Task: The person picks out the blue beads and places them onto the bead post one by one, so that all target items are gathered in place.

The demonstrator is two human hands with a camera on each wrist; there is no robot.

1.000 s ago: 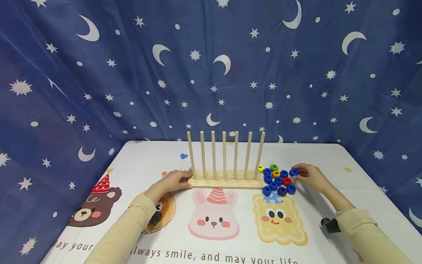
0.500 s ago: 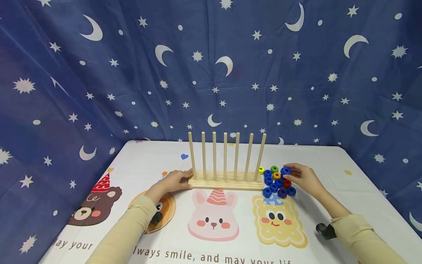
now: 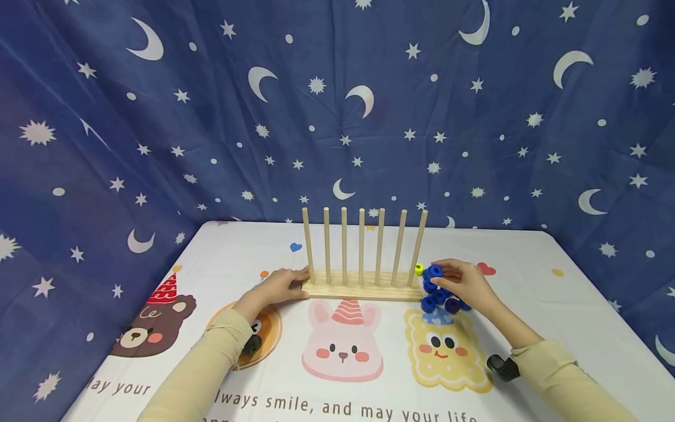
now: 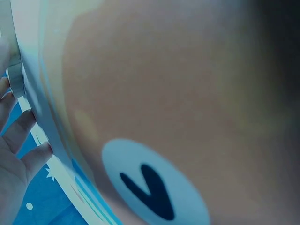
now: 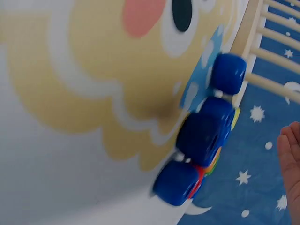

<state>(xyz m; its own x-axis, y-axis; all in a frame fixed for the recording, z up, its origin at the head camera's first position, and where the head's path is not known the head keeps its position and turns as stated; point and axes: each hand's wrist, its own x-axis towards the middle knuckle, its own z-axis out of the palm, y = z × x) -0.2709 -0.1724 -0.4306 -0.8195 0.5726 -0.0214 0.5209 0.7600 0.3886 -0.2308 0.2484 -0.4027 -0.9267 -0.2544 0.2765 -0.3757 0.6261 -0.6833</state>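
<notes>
A pale wooden stand (image 3: 364, 292) with several upright bare pegs stands mid-table in the head view. My left hand (image 3: 276, 287) grips its left end, thumb at the front corner and fingers at the side. My right hand (image 3: 469, 286) pinches a blue bead (image 3: 435, 271) just right of the last peg, above a cluster of ring-shaped beads. Blue beads (image 3: 429, 304), a dark purple bead (image 3: 452, 305) and a yellow bead (image 3: 419, 269) show there; the hand covers others. A sliver of a red bead (image 5: 198, 179) appears in the right wrist view, behind blue ones.
The white tablecloth (image 3: 358, 328) carries printed cartoon animals and lettering. A blue curtain (image 3: 337, 117) with moons and stars hangs behind and beside the table. A black wrist device (image 3: 503, 368) sits at the right cuff, another (image 3: 252, 344) at the left.
My right hand has carried the blue bead leftward over the cluster, towards the rightmost peg. My left hand has stayed at the stand's end.
</notes>
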